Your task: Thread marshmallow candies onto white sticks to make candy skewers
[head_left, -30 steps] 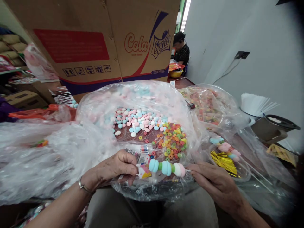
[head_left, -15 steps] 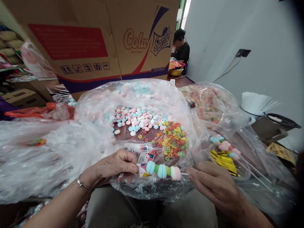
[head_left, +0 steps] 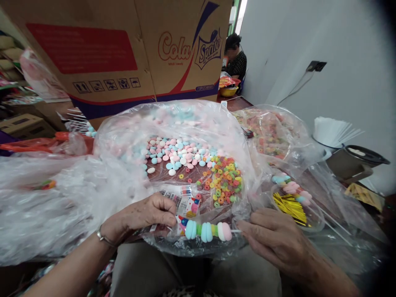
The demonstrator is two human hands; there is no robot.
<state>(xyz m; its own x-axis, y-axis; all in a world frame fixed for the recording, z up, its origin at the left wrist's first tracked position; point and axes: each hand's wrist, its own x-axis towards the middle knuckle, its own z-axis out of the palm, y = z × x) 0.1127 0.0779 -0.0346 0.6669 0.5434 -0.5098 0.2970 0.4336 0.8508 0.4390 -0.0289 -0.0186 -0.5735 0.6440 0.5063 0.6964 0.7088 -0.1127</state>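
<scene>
Left hand (head_left: 145, 216): pinching the printed wrapper end of the candy skewer (head_left: 206, 231).
Right hand (head_left: 272, 239): fingertips closed on the bare stick end.
Skewer place: level between both hands, just above the open plastic bag (head_left: 123, 136) of loose candies (head_left: 185, 159).
Handling: probably light, soft pieces, thin stick easy to bend; best held at the stick ends.
Change: lower and more left than half a second ago.

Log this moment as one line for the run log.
left hand: pinches candy skewer | right hand: holds stick end | behind: plastic bag of loose candies
</scene>
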